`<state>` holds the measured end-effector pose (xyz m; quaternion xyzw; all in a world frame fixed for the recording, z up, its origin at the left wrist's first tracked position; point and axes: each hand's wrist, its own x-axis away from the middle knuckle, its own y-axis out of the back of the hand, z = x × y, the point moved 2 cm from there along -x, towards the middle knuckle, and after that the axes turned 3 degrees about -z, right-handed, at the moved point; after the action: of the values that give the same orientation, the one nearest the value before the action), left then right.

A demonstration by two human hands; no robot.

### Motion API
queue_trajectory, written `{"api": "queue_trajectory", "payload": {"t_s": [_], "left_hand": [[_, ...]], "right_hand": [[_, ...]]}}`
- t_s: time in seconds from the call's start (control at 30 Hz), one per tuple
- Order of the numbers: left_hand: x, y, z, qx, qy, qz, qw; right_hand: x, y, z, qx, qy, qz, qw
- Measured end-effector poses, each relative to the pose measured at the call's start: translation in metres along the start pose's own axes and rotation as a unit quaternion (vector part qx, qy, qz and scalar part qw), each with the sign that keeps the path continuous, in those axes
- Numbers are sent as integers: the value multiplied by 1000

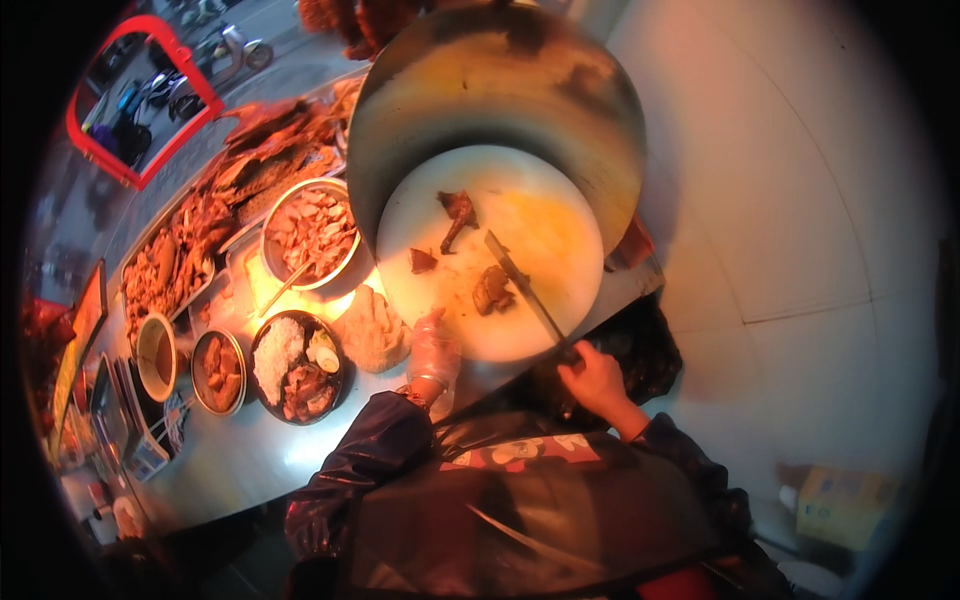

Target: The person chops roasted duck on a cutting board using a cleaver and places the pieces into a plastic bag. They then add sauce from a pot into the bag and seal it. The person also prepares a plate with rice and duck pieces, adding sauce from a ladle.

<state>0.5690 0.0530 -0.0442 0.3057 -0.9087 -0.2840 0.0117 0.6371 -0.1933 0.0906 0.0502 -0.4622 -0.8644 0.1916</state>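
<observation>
My right hand (pixel 594 379) grips the handle of a long knife (pixel 525 287), whose blade lies across the round white cutting board (pixel 420 330). Just left of the blade is a piece of cooked meat (pixel 493 291). A dark roasted piece with a bony end (pixel 459 217) and a small dark chunk (pixel 422 261) lie farther off on the board. My left hand (pixel 434 351), in a clear plastic glove, rests at the board's near left edge; whether its fingers hold anything cannot be told. Beside it sits a pale lumpy mound (pixel 371 330), possibly bagged.
A tall curved metal guard (pixel 495 90) stands behind the board. To the left are a bowl of sliced meat (pixel 311 232) with a utensil, a black plate with rice, egg and meat (pixel 296 367), a small meat bowl (pixel 219 373), and trays of roasted meat (pixel 169 270). A wall (pixel 772 225) rises at right.
</observation>
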Motion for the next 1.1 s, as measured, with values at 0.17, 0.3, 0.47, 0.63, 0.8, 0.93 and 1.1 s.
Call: {"api": "queue_trajectory", "payload": {"t_s": [0.17,0.3,0.47,0.63,0.8,0.93,1.1], "left_hand": [[5,-10,8,-15,76,18,997],[5,-18,13,62,40,-84,994],[5,-24,24,68,108,-19,992],[4,-20,25,42,85,-37,995],[-1,-22,29,40,92,41,994],[-4,-21,30,32,110,37,993],[-2,-13,20,45,43,-32,998]], "right_hand": [[-22,17,13,-98,61,-41,992],[-38,7,16,-47,-17,54,997],[-46,14,12,63,-40,120,990],[-42,13,10,35,-22,105,994],[-44,9,7,84,-34,143,986],[-44,11,6,64,-28,121,990],[-40,11,7,91,-35,118,988]]}}
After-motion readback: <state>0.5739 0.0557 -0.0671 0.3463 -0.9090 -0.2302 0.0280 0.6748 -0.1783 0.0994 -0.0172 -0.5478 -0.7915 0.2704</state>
